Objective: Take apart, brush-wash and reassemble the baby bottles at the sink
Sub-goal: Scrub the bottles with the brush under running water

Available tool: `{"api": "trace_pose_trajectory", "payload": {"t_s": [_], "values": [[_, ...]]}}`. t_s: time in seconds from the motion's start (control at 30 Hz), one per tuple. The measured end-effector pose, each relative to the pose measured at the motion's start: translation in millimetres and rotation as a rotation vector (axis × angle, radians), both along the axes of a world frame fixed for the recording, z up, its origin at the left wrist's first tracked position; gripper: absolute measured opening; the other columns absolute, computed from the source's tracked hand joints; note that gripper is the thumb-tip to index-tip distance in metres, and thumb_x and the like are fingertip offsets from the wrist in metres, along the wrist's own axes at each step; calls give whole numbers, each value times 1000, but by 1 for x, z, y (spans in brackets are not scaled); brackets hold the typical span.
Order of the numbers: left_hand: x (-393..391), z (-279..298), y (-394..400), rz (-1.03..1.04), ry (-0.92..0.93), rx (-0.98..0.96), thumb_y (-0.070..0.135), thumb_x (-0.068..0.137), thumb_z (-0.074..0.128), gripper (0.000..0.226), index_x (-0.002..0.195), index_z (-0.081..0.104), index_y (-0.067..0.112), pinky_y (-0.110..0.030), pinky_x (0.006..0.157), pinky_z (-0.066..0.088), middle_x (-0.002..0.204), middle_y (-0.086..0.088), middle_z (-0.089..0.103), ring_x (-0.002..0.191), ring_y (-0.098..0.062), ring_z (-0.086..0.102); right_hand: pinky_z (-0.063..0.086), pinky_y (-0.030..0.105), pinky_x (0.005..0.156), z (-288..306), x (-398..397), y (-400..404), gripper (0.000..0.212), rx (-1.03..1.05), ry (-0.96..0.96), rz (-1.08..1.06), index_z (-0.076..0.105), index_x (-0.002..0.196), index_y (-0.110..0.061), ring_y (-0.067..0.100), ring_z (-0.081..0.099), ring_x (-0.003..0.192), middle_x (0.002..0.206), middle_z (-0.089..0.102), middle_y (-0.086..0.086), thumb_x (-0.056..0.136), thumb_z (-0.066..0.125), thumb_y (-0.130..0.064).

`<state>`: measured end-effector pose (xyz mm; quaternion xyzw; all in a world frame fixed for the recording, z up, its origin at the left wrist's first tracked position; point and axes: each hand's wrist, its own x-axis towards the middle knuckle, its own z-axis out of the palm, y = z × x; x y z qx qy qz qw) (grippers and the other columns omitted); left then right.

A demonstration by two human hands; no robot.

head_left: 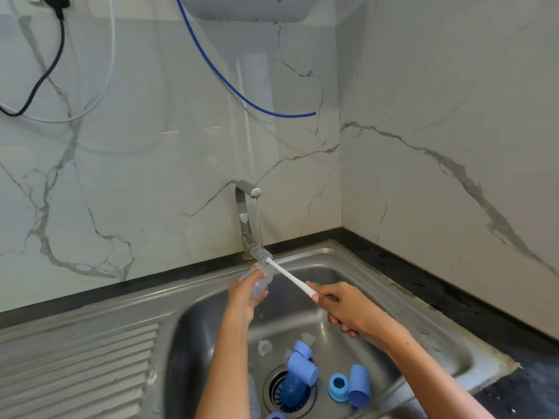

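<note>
Your left hand point(245, 297) grips the clear bottle point(259, 282) under the tap point(247, 207). Your right hand point(341, 306) holds the brush point(290, 275), its bristles in the water. Wet bottle may slip onto the blue caps point(348, 385) in the near sink point(378, 267).

White marble-look wall panels point(169, 152) with grey veins meet in a corner behind the sink. A black cable point(45, 68) hangs from a plug at the upper left, with a white cord point(112, 49) looping beside it. A blue hose point(230, 83) curves down from a white wall-mounted unit point(248, 7) at the top. A dark countertop point(453, 300) runs along the right wall.
</note>
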<state>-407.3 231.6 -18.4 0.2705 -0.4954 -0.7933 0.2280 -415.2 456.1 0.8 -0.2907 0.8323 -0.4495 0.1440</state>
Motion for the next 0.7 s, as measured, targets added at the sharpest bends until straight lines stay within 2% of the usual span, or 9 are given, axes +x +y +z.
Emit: {"api": "trace_pose_trajectory", "payload": {"t_s": [0.07,0.17,0.27,0.4,0.57,0.63,0.7], "values": [[2,2,1,13,9,-80,5,80,68,35,112,53,3,-22,46,50,112,-22,56,80,-27,58,35,16,41,0,-1,-2,40,-18,25,-13,43,140,-39,7,36,50,68,48,0,101,45,-31],[8,5,-3,79,78,-116,10,81,71,38,113,51,7,-28,58,54,113,-17,54,91,-27,59,33,14,39,3,-3,-4,39,-32,76,-16,45,140,-38,6,35,49,68,46,-1,102,45,-30],[16,10,-11,242,127,-89,7,81,71,38,113,51,5,-30,61,56,111,-14,52,96,-27,57,33,17,40,6,-4,3,36,-22,75,45,48,137,-37,6,34,45,65,46,0,101,46,-32],[18,7,-9,245,140,-198,6,78,74,44,117,55,1,-30,63,55,114,-17,57,101,-33,61,33,13,40,4,-3,-1,39,10,184,14,43,140,-38,6,36,50,65,46,-5,102,45,-30],[22,9,-19,280,152,-286,2,72,78,43,110,60,8,-35,65,58,116,-17,60,100,-32,62,39,13,48,-4,-3,-12,41,6,297,3,43,142,-35,4,41,54,67,50,-7,101,45,-30],[24,11,-21,300,155,-328,0,69,79,43,107,61,10,-40,70,58,114,-16,60,100,-33,61,42,14,51,-6,-1,-15,42,2,333,-9,43,143,-34,3,43,53,67,52,-9,101,46,-29],[26,13,-19,309,153,-376,-2,68,78,43,105,62,11,-38,71,58,109,-11,61,96,-28,61,45,17,55,-6,0,-17,42,7,354,-15,43,143,-33,4,45,54,68,54,-9,101,46,-30]]}}
